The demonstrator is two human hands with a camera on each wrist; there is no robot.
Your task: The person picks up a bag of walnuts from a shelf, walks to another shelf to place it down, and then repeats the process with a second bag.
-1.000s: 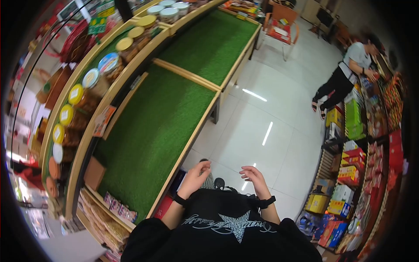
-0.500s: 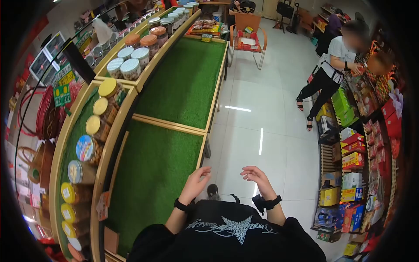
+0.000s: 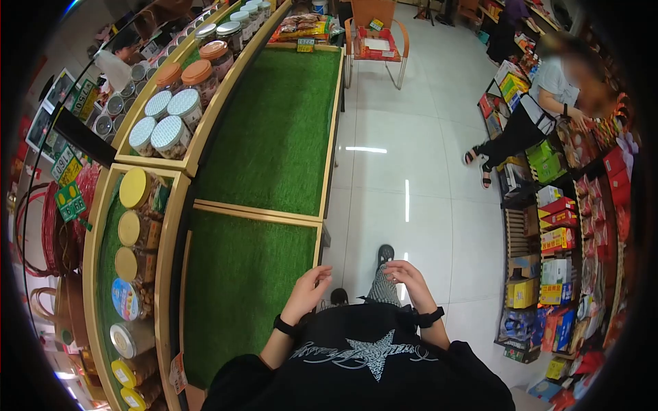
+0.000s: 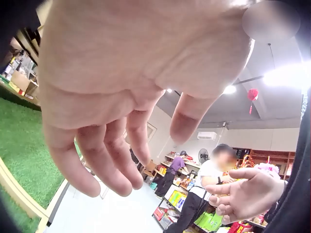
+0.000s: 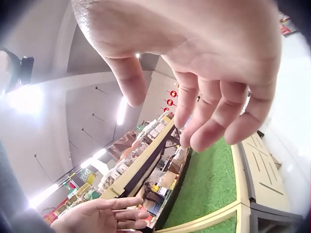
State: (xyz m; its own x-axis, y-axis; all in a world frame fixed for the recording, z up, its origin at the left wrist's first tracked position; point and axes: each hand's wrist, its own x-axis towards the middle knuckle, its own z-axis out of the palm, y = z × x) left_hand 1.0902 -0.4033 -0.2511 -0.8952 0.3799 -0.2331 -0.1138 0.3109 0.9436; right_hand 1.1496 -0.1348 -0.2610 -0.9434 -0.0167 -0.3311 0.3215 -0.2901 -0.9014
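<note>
Both hands hover in front of the black shirt, palms toward each other and a gap between them. The left hand [image 3: 308,294], with bent relaxed fingers, holds nothing; it is nearest the wooden edge of the green turf-lined display bin [image 3: 250,274]. In the left wrist view its palm and loosely hanging fingers [image 4: 114,145] show bare. Over the tiled aisle, the right hand [image 3: 411,281] is likewise relaxed and holds nothing. The right wrist view shows its bare palm and slightly bent fingers [image 5: 209,111], with the display bin beyond.
Lidded jars [image 3: 138,229] line a raised wooden shelf on the left. Ahead stands a chair [image 3: 377,44] with a red box on it. Packaged goods [image 3: 556,240] fill racks along the right, where a person [image 3: 541,103] stands reaching. White floor tiles [image 3: 411,178] run between.
The view has swung and moved forward along the aisle; the bins now run straighter ahead. One foot has stepped forward. Both hands keep much the same pose. The person at the rack leans lower.
</note>
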